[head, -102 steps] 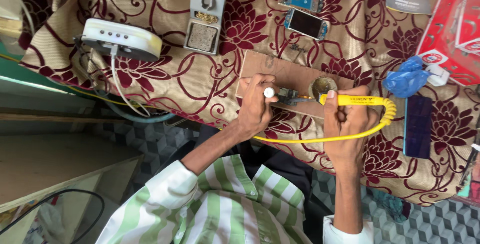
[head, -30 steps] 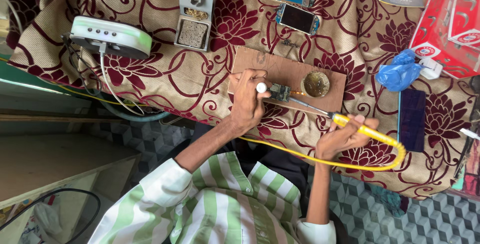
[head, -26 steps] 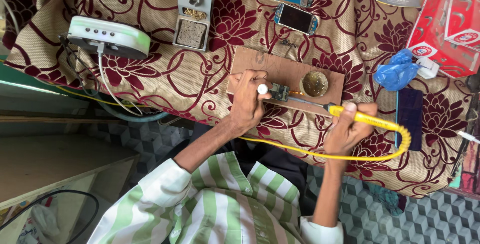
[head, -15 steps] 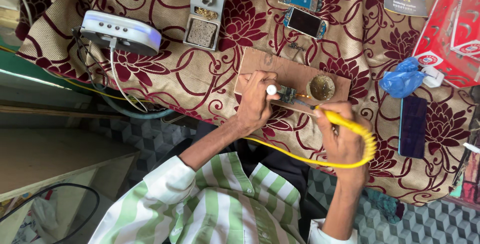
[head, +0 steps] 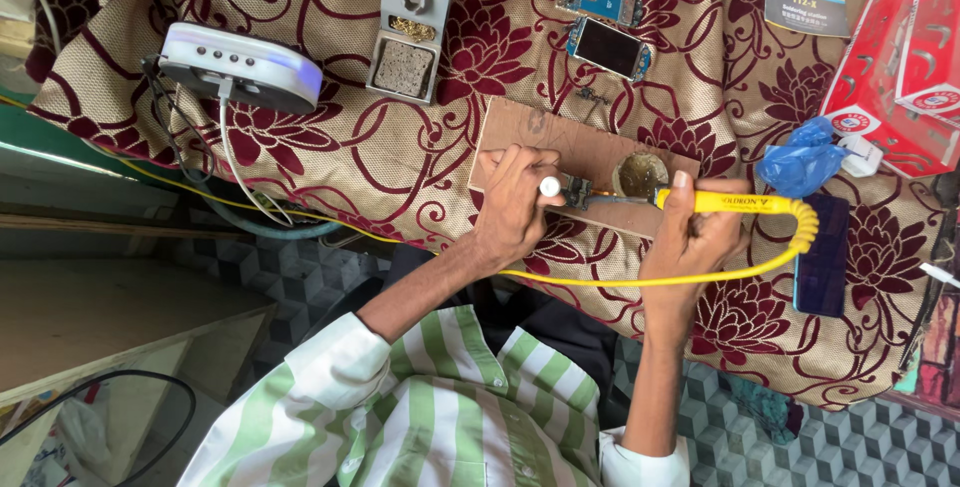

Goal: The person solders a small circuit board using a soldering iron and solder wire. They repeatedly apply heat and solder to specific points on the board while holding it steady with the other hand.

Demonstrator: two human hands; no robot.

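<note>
Soldering in hand, seen from above. Right hand (head: 700,237) wrapped tight around a yellow soldering iron (head: 735,204), tip pointing across at a small circuit part (head: 577,191) on the wooden board (head: 540,137). Left hand (head: 512,197) closed too — fingers pinched round a thin tool with a white round end (head: 549,186), pressed down just beside the part to pin it. Small round tin (head: 641,175) on the board, right next to the iron's tip.

Best done with a steady wrist resting on the board, tip touched only to the joint, left fingers kept clear of the hot metal — very little gap there. Worth minding the curled yellow cord (head: 800,232), looping off the handle and trailing under both forearms; a snag could drag the tip sideways.

Room on the flowered cloth (head: 380,157) over the worktop: fairly open to the left of the board. Grey iron stand (head: 412,22) and a white box with buttons (head: 240,67) well apart at upper left. Two bare phone boards (head: 605,22) just above the wooden board. Tighter on the right — blue plastic bag (head: 800,159), dark phone (head: 825,257) and red boxes (head: 900,57) near the iron's handle. Cloth edge falling away close behind both wrists.
</note>
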